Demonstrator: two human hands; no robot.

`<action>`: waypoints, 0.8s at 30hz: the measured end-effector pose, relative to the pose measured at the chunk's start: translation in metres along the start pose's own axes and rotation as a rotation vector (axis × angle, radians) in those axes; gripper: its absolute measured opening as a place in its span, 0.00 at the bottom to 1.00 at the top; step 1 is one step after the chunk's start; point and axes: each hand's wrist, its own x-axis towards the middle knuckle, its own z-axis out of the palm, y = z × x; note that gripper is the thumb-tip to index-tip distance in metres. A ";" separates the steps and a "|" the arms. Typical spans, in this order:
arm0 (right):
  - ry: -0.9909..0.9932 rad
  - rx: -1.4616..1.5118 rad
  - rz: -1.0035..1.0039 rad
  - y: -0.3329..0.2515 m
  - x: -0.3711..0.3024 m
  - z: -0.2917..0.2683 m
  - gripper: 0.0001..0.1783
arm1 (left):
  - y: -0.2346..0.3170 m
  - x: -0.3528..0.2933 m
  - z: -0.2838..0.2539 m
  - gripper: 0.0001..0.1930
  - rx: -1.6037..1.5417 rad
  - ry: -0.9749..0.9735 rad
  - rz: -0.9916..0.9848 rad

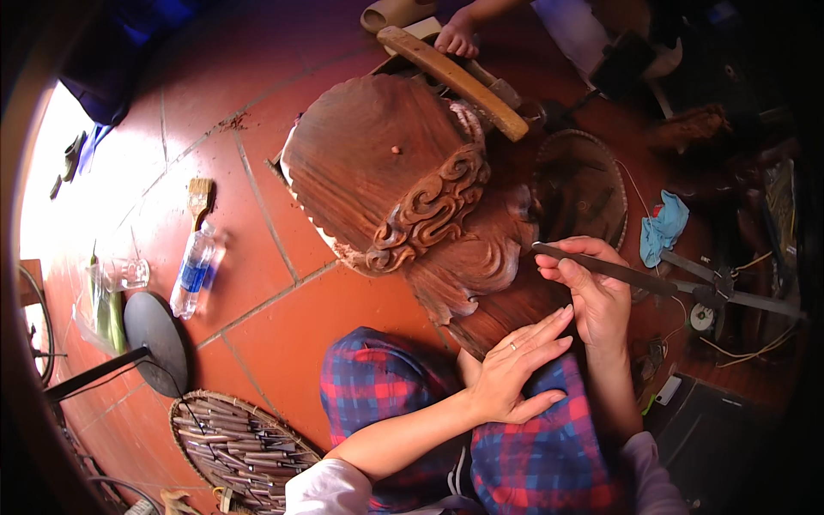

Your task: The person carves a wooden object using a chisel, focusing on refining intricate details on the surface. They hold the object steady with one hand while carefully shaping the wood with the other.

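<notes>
A brown wooden carving stands on the floor before me, with a broad smooth rounded face (369, 146) and a raised band of swirls (433, 206) along its lower right edge. Below the band spreads a lower carved part (493, 249) with curling grooves. My right hand (592, 296) grips a long flat dark metal tool (635, 276), its pale end pointing left toward the carving; whether it is a file or a chisel I cannot tell. My left hand (524, 365) rests with fingers outstretched over my plaid-covered knee (545, 438), near my right wrist and holding nothing.
A wicker basket of carving tools (245, 446) lies lower left. Farther left are a water bottle (196, 270), a brush (200, 199) and a black round base (157, 343). A wooden bar (455, 81) crosses behind the carving, near another person's bare foot (457, 40). Right lie a blue cloth (663, 227) and metal clamp (721, 283).
</notes>
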 end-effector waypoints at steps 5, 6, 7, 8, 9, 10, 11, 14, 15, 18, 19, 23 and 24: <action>-0.073 -0.108 -0.032 -0.002 0.008 -0.014 0.08 | -0.004 0.011 -0.014 0.26 0.050 0.042 0.068; -0.118 -0.066 -0.068 0.001 0.010 -0.012 0.07 | 0.001 0.008 -0.014 0.25 0.086 0.066 -0.030; -0.170 -0.226 -0.201 0.006 0.014 -0.016 0.06 | 0.000 0.010 -0.013 0.25 0.147 0.066 -0.004; -0.217 -0.335 -0.260 0.007 0.018 -0.016 0.05 | -0.002 0.015 -0.012 0.25 0.210 0.067 0.023; -0.260 -0.444 -0.313 0.008 0.020 -0.015 0.04 | -0.003 0.014 -0.012 0.25 0.268 0.065 0.043; -0.279 -0.513 -0.325 0.005 0.022 -0.010 0.04 | 0.001 0.010 -0.009 0.25 0.327 0.034 0.039; -0.236 -0.490 -0.339 0.010 0.023 -0.007 0.05 | 0.000 0.003 -0.007 0.27 0.295 0.012 0.021; -0.237 -0.472 -0.312 0.015 0.026 -0.002 0.06 | -0.003 -0.003 0.003 0.33 0.218 0.001 0.016; -0.287 -0.452 -0.314 0.017 0.027 -0.002 0.06 | -0.005 -0.004 0.004 0.37 0.246 0.005 0.002; -0.402 -0.490 -0.280 0.020 0.024 0.003 0.06 | -0.004 -0.006 0.008 0.42 0.279 0.028 -0.095; -0.367 -0.483 -0.180 0.015 0.025 0.003 0.06 | -0.005 -0.002 0.009 0.42 0.257 0.014 -0.127; -0.275 -0.252 -0.089 0.020 0.029 0.001 0.05 | -0.009 0.014 0.010 0.44 0.251 -0.024 -0.172; -0.293 -0.297 -0.091 0.019 0.025 -0.001 0.05 | -0.006 0.012 0.013 0.44 0.250 -0.010 -0.173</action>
